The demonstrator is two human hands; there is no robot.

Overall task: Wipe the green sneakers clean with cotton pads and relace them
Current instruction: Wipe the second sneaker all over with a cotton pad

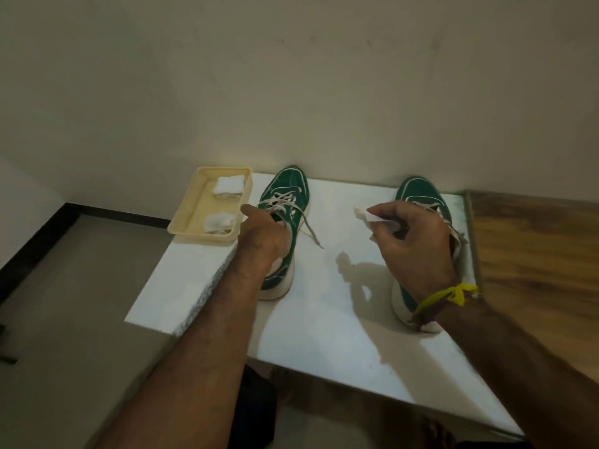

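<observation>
Two green sneakers with white soles stand on a white table (324, 319), toes toward the wall. My left hand (264, 236) grips the left sneaker (288, 189) at its collar, fingers tucked inside; its white laces hang loose onto the table. My right hand (411, 241) hovers over the right sneaker (421, 192), hiding most of it, and pinches a white cotton pad (366, 215) between thumb and fingers.
A cream plastic tray (191, 218) with two piles of cotton pads (228, 186) sits at the table's far left corner, overhanging the edge. A wall stands right behind the shoes. A wooden surface (534, 254) adjoins the table on the right. Grey floor lies left.
</observation>
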